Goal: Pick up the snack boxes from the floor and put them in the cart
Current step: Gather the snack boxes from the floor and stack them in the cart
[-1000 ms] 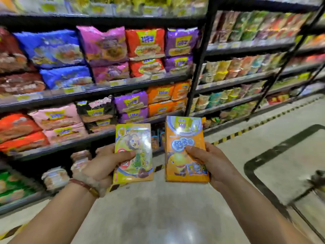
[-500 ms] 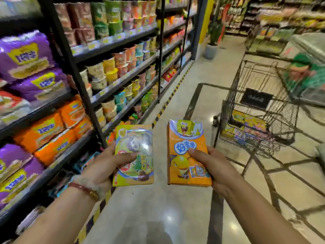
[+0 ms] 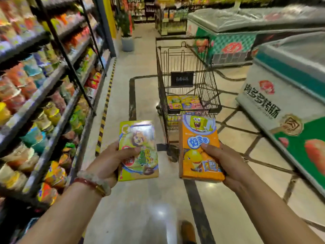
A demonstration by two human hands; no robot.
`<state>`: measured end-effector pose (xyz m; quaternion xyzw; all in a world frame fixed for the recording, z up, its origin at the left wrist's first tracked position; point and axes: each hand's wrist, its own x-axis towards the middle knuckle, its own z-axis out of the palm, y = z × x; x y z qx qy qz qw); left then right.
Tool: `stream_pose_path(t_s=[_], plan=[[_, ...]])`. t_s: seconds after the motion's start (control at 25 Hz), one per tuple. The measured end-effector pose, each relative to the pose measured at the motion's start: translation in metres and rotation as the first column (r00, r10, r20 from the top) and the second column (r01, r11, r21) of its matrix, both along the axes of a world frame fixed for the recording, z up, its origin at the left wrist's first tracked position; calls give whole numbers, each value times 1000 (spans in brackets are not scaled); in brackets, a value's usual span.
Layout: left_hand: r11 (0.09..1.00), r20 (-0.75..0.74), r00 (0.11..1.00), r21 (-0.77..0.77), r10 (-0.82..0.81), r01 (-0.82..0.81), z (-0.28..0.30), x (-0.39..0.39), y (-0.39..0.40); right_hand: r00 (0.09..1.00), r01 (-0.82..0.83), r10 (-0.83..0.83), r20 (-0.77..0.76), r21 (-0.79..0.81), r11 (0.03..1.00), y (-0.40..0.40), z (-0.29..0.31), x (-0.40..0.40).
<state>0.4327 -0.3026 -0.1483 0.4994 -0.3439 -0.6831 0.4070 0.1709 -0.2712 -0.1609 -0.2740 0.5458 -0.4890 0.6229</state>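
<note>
Cardboard, light and stiff by the look, the yellow-green snack box (image 3: 138, 150) in the left hand (image 3: 107, 162) and orange snack box (image 3: 199, 148) in the right hand (image 3: 226, 163) are each gripped edgewise, short of the wire cart (image 3: 186, 74) ahead.

Yellow-green snack box (image 3: 138, 150) with cartoon lion print, near left. Orange snack box (image 3: 199, 148) with yellow cartoon sponge and blue-white lettering badge, near right. Black wire cart (image 3: 186, 76), far centre, multicoloured boxes (image 3: 183, 102) inside. Beige glossy floor (image 3: 149, 199) with dark inlaid lines. Yellow-black hazard stripe (image 3: 105, 110) along left shelving. White, teal and green freezer (image 3: 290, 95), right. Red and gold wristband (image 3: 91, 184), near left.
</note>
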Motion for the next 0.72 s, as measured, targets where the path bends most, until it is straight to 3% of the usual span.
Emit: stream_pose_path(t_s=[0.24,0.72], plan=[[993,24,993,5,-116,116,-12,-77,-106,995,103,-103,17,-5,995,-79,-10,-79],[998,-14,999,49,-37,38,-21,-174,-283,996,75,-75,-39,0,997,-266,-14,-187]])
